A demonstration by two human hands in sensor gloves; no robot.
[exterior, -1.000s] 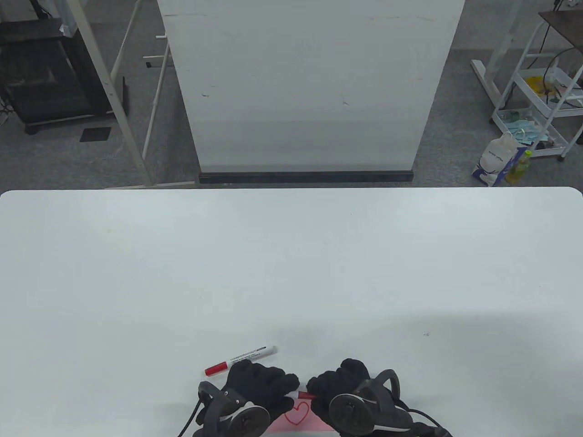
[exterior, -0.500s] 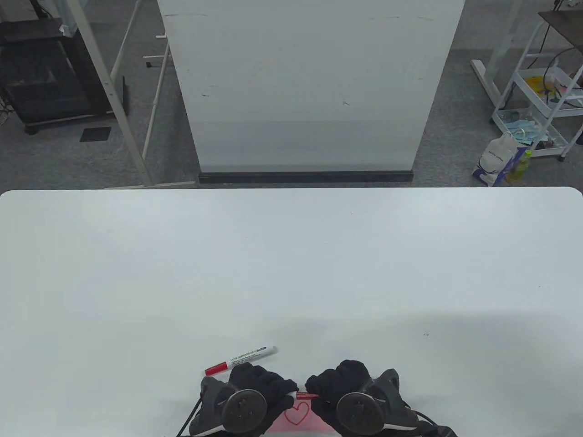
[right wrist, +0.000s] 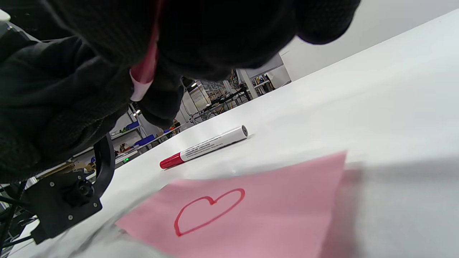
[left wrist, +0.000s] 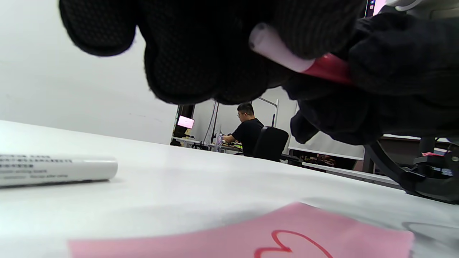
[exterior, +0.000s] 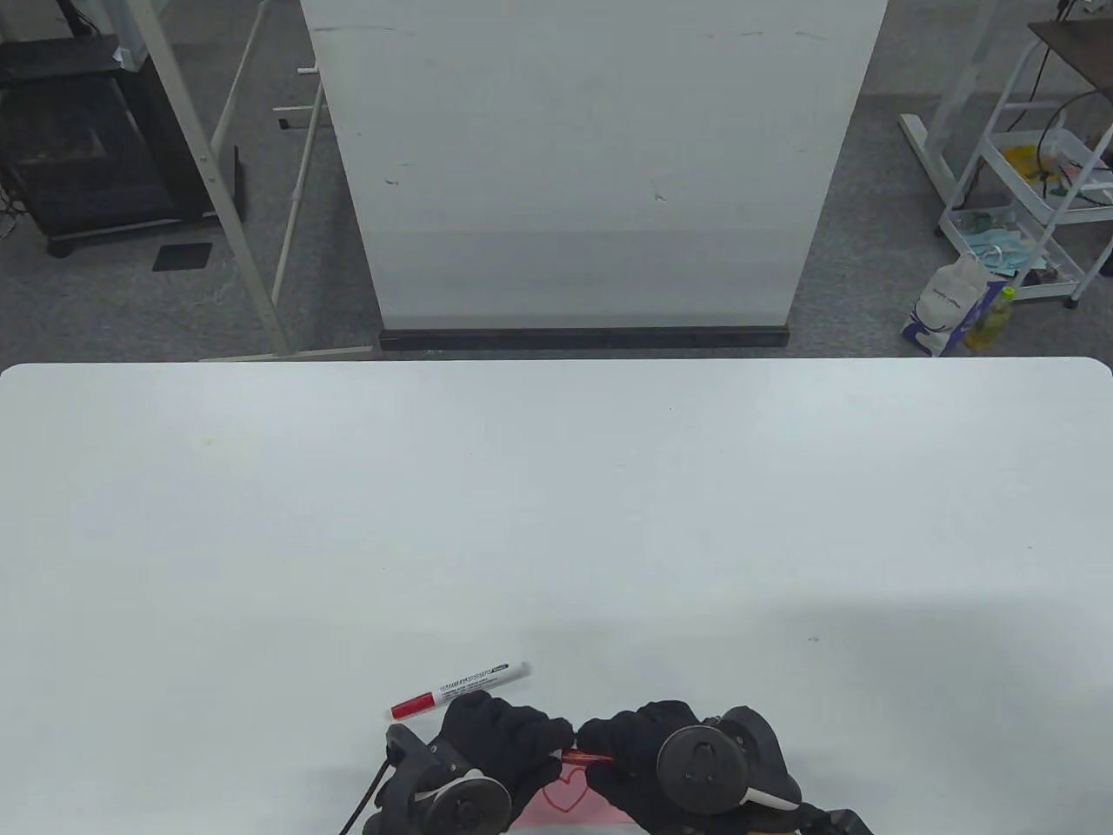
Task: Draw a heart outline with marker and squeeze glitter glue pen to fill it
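Observation:
A pink paper (exterior: 600, 813) with a red heart outline (exterior: 565, 788) lies at the table's near edge; the heart (right wrist: 209, 211) is bare inside. Just above it both gloved hands hold a red glitter glue pen (exterior: 584, 758) level between them. My left hand (exterior: 546, 738) curls round its pale end (left wrist: 272, 46). My right hand (exterior: 600, 739) grips the red body (right wrist: 147, 68). The pen's tip is hidden in the gloves. A capped red-and-white marker (exterior: 459, 690) lies on the table just beyond my left hand, touched by neither hand.
The white table (exterior: 556, 522) stretches away beyond the hands. A white panel (exterior: 591, 165) stands behind its far edge. Black trackers sit on the backs of both hands (exterior: 696, 770). In the left wrist view a person (left wrist: 247, 130) sits at a distant desk.
Both wrists have rolled around the pen, turning the trackers. The pen now lies slightly tilted with more red showing between the hands. Marker and paper have not moved.

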